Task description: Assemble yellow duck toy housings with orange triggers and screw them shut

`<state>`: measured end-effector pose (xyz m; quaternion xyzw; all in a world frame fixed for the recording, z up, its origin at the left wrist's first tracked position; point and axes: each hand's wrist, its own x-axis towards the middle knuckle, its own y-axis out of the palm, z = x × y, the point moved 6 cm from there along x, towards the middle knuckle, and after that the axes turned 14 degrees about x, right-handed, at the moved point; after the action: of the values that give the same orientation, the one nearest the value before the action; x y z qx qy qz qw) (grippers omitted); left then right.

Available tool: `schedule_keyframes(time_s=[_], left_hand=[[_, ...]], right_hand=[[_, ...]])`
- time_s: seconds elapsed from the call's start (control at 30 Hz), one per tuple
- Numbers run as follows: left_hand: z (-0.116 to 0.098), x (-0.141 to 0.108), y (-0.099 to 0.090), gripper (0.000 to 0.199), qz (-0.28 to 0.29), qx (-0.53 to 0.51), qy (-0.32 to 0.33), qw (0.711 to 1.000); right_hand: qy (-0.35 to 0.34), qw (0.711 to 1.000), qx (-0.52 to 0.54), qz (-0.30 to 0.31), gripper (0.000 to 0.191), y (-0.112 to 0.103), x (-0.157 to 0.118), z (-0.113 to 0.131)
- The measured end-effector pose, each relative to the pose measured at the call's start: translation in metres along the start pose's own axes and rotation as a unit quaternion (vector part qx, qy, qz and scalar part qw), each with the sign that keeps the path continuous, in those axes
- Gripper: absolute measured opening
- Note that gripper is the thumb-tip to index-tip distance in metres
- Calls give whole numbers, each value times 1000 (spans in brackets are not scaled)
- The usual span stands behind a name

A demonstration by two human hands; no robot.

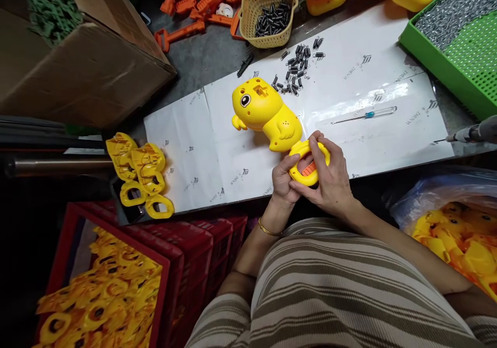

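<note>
A yellow plastic duck-shaped toy (267, 110) with a round black-and-white eye lies on the white-covered table, its ring handle toward me. My left hand (285, 179) grips the left side of that handle, with the thumb on its rim. On the other side my right hand (332, 174) is closed round the handle, fingers over its upper edge. An orange ribbed piece (309, 169) shows inside the ring. Small black springs (297, 68) lie loose beyond the toy. To the right rests a screwdriver (365, 115) with a clear and blue handle.
A tan basket (267, 40) of black springs stands at the back, beside orange parts (202, 1). Yellow shell halves (143, 169) sit at the table's left end. A green tray (446, 71) holds metal pieces. A power driver (477, 132) points in from the right. Red crates (190, 244) stand below.
</note>
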<state>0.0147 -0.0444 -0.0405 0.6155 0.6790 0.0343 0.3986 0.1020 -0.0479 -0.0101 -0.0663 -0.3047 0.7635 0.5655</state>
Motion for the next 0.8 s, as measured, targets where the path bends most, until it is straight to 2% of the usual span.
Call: schedule_keyframes(time_s=[0.27, 0.47, 0.67, 0.73, 0.8], left_hand=[[-5, 0, -1, 56, -1, -7, 9, 1000], [4, 2, -4, 36, 22, -18, -26, 999], [6, 0, -6, 66, 19, -31, -39, 999], [5, 0, -6, 67, 19, -26, -39, 999], [4, 0, -5, 57, 29, -18, -31, 999]], right_hand=[[19, 998, 26, 51, 95, 2, 1, 2], [47, 995, 64, 53, 96, -6, 0, -7], [63, 996, 36, 57, 99, -10, 2, -9], [64, 996, 28, 58, 98, -8, 3, -9], [55, 997, 25, 54, 98, -4, 3, -8]])
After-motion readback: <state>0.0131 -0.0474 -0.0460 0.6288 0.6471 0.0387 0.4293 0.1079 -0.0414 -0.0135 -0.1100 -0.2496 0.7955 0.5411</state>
